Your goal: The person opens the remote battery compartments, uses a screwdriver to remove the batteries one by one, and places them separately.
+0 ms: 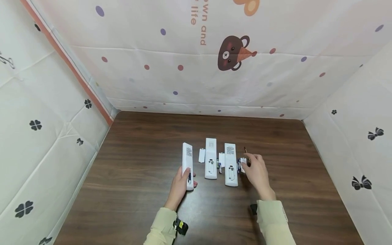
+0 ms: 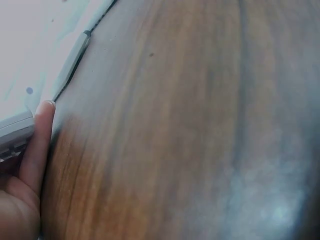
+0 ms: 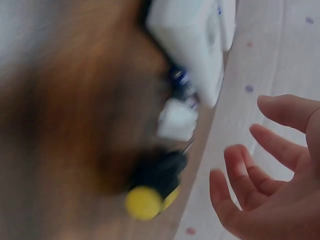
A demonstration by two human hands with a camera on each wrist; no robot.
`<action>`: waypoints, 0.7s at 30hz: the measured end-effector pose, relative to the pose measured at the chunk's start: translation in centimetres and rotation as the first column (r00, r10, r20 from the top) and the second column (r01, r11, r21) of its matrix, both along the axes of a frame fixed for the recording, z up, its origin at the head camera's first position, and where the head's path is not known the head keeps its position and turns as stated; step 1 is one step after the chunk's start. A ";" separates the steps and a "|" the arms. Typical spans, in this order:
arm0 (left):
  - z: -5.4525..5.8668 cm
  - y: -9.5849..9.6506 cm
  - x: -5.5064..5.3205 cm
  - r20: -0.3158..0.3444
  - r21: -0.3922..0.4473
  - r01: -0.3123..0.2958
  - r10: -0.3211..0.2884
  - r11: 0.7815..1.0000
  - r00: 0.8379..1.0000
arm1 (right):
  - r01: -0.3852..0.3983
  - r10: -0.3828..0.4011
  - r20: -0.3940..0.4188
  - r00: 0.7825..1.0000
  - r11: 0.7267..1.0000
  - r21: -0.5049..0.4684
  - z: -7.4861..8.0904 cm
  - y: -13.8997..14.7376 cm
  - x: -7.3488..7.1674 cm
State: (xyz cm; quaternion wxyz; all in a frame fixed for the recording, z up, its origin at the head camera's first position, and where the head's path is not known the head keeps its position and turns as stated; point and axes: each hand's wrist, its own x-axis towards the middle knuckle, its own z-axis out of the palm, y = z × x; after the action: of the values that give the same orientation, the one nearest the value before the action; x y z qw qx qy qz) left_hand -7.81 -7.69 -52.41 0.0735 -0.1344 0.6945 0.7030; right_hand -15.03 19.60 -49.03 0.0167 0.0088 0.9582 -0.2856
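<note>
In the head view my left hand (image 1: 178, 187) grips a white remote control (image 1: 187, 156), back side up, thumb beside its uncovered battery compartment, where a dark battery shows. My right hand (image 1: 258, 172) hovers with loosely spread fingers and holds nothing. Below it lie a small white battery cover (image 1: 243, 160) and blue batteries (image 1: 239, 166). A screwdriver (image 3: 156, 175) with a black and yellow handle lies close by in the right wrist view; my hand hides most of it from the head camera.
Two more white remotes, a middle one (image 1: 210, 153) and a right one (image 1: 230, 161), lie back up with bare battery compartments. Battery covers (image 1: 201, 155) and batteries (image 1: 219, 166) sit beside them. Patterned cloth (image 1: 183, 81) walls the brown table (image 1: 137, 153) at the back and sides.
</note>
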 end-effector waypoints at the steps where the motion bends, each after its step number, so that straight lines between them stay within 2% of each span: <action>1: 0.3 0.0 0.1 -0.007 -0.008 0.000 0.000 1.000 1.000 | 0.019 -0.019 0.007 1.000 1.000 -0.001 -0.1 0.4 0.2; 6: 0.6 0.1 0.3 -0.014 -0.011 0.002 -0.002 1.000 1.000 | 0.095 -0.095 0.046 0.994 0.995 -0.002 -0.8 1.9 1.2; 11: 0.6 0.1 0.3 -0.009 0.001 0.002 -0.002 1.000 1.000 | 0.125 -0.126 0.116 0.985 0.992 0.016 -1.6 2.7 1.6; 21: 0.8 0.0 0.4 -0.008 0.009 0.008 -0.008 1.000 1.000 | 0.075 -0.088 0.208 0.974 0.995 0.072 -2.9 3.4 1.6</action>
State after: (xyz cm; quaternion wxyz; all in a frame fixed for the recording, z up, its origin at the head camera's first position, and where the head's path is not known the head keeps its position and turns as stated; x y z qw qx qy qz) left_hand -7.41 -7.70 -51.59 0.0741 -0.1285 0.6922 0.7063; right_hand -13.44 22.97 -51.94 0.1063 0.0789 0.9585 -0.2526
